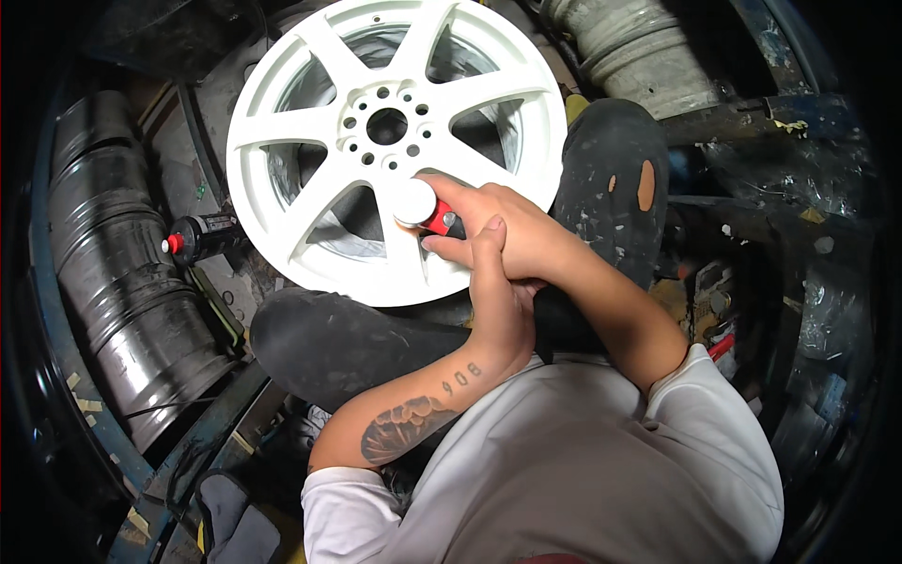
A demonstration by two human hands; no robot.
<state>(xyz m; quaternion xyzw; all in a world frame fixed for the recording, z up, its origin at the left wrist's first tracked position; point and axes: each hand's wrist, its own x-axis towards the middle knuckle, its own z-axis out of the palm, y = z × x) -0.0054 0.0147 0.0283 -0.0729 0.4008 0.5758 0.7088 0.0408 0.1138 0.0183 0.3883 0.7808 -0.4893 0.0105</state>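
Note:
A white multi-spoke wheel rim [315, 127] lies face up in front of me, with a round centre bore and a ring of small holes. My right hand [507, 226] is closed round a small red hand tool [438, 222] with a round white head [414, 201], held over a lower spoke. Whether the head touches the spoke I cannot tell. My left hand [498, 301] wraps round my right hand near the wrist, its thumb laid across the back near the tool.
My bent knees flank the rim. To the left lies a black bottle with a red cap [174, 243], beside a row of shiny metal barrels [117, 254]. Another bare metal wheel [629, 52] stands at the far right. Blue metal frame bars [188, 451] run along the left.

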